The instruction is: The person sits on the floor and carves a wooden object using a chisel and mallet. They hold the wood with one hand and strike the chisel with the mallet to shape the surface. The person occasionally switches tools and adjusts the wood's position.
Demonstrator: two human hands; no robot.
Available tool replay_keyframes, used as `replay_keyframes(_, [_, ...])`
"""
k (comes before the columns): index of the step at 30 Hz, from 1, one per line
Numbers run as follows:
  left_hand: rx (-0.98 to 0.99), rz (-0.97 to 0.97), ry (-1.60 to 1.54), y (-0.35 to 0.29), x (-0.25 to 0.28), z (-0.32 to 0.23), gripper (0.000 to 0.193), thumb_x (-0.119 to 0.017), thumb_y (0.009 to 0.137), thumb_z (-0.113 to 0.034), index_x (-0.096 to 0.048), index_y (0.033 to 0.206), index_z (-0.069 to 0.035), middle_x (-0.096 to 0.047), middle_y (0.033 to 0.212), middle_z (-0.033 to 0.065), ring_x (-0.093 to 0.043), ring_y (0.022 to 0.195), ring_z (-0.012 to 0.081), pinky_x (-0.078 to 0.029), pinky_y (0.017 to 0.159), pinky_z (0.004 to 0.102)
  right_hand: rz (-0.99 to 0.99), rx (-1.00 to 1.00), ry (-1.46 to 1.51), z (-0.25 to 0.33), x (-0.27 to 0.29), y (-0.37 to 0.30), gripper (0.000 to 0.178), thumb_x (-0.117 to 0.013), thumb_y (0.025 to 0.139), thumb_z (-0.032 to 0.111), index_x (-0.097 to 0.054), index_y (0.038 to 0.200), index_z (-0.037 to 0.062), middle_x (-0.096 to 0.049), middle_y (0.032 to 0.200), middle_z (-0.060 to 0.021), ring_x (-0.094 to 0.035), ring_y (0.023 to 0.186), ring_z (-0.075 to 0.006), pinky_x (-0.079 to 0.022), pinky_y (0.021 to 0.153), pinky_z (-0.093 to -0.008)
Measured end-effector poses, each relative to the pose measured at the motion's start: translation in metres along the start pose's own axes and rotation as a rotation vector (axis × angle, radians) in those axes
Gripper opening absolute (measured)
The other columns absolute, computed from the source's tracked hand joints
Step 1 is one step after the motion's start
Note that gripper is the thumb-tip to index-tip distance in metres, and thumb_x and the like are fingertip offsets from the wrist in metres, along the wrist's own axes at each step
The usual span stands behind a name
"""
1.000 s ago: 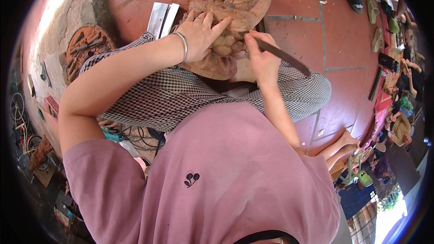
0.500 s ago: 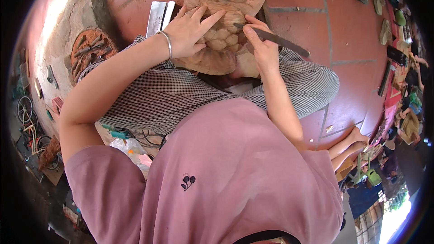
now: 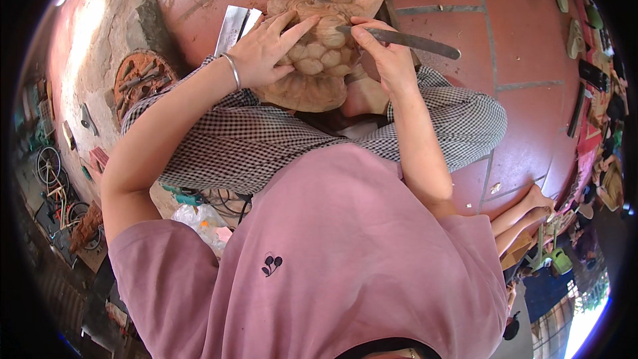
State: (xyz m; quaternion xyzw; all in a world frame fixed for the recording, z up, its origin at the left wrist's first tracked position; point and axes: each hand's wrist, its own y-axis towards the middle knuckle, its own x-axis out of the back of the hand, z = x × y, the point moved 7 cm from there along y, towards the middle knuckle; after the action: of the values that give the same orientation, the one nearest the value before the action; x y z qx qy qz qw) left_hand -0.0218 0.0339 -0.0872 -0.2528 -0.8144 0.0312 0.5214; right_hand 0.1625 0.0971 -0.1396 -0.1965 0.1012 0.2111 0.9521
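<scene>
A brown wood carving [image 3: 314, 60] with a cluster of round, fruit-like knobs lies in front of my crossed legs. My left hand [image 3: 262, 50], with a silver bangle on its wrist, rests open on the carving's left side, fingers spread across the knobs. In my right hand [image 3: 385, 53] is a long, flat, dark metal tool [image 3: 425, 43], pinched between thumb and fingers near its inner end. The tool's tip is at the knobs, close to my left index finger; whether it touches the wood I cannot tell. Its rounded far end sticks out to the right.
At the left, a round reddish tray [image 3: 156, 74] holds several hand tools beside a rough stone-like slab [image 3: 123, 20]. A shiny metal piece [image 3: 231, 26] stands behind my left hand. Red tiles [image 3: 458, 33] spread right, with sandals [image 3: 575, 40] and another person's bare legs [image 3: 522, 216] beyond.
The tool's outer end has swung farther from me, and its tip has shifted slightly up over the knobs. My left hand stays spread on the carving. The whole view has shifted a little.
</scene>
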Motion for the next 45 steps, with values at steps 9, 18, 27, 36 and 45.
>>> replay_keyframes(9, [-0.002, -0.020, -0.003, 0.001, 0.001, -0.004, 0.096, -0.075, 0.071, -0.011, -0.022, 0.151, -0.013, -0.036, 0.142, 0.0267, -0.040, 0.131, 0.0408, -0.034, 0.111, 0.0468, 0.113, -0.242, 0.065, -0.006, 0.019, 0.019, 0.019, -0.069, 0.090, 0.017, -0.068, 0.095, -0.0008, -0.068, 0.101, -0.0063, -0.061, 0.090, -0.0126, -0.048, 0.082, -0.0245])
replay_keyframes(18, [0.012, -0.008, -0.004, -0.002, 0.003, -0.006, 0.098, -0.075, 0.070, -0.012, -0.021, 0.152, -0.012, -0.035, 0.142, 0.0253, -0.038, 0.132, 0.0398, -0.032, 0.111, 0.0489, 0.235, -0.214, -0.040, 0.013, 0.006, 0.021, 0.020, -0.070, 0.088, 0.017, -0.071, 0.099, 0.0007, -0.069, 0.109, -0.0070, -0.060, 0.082, -0.0121, -0.049, 0.075, -0.0256])
replay_keyframes(27, [-0.002, -0.033, -0.008, -0.002, 0.002, -0.006, 0.097, -0.075, 0.071, -0.013, -0.021, 0.152, -0.013, -0.036, 0.142, 0.0237, -0.038, 0.133, 0.0397, -0.032, 0.110, 0.0519, 0.191, -0.186, -0.190, 0.019, 0.003, 0.017, 0.020, -0.070, 0.088, 0.018, -0.070, 0.096, 0.0005, -0.069, 0.101, -0.0080, -0.063, 0.092, -0.0139, -0.053, 0.083, -0.0285])
replay_keyframes(36, [0.000, -0.027, 0.024, 0.000, 0.002, -0.004, 0.097, -0.074, 0.070, -0.011, -0.022, 0.152, -0.013, -0.036, 0.141, 0.0256, -0.039, 0.131, 0.0409, -0.033, 0.110, 0.0484, 0.194, -0.092, -0.327, 0.030, -0.003, 0.013, 0.022, -0.070, 0.088, 0.019, -0.072, 0.100, 0.0004, -0.070, 0.098, -0.0063, -0.062, 0.090, -0.0120, -0.049, 0.081, -0.0245])
replay_keyframes(45, [0.006, -0.035, 0.029, 0.000, 0.001, -0.005, 0.097, -0.074, 0.069, -0.010, -0.022, 0.152, -0.012, -0.036, 0.141, 0.0266, -0.041, 0.128, 0.0423, -0.033, 0.110, 0.0467, 0.145, -0.105, -0.221, 0.025, 0.000, 0.008, 0.025, -0.070, 0.089, 0.020, -0.071, 0.104, 0.0008, -0.067, 0.087, -0.0025, -0.059, 0.082, -0.0096, -0.047, 0.074, -0.0235])
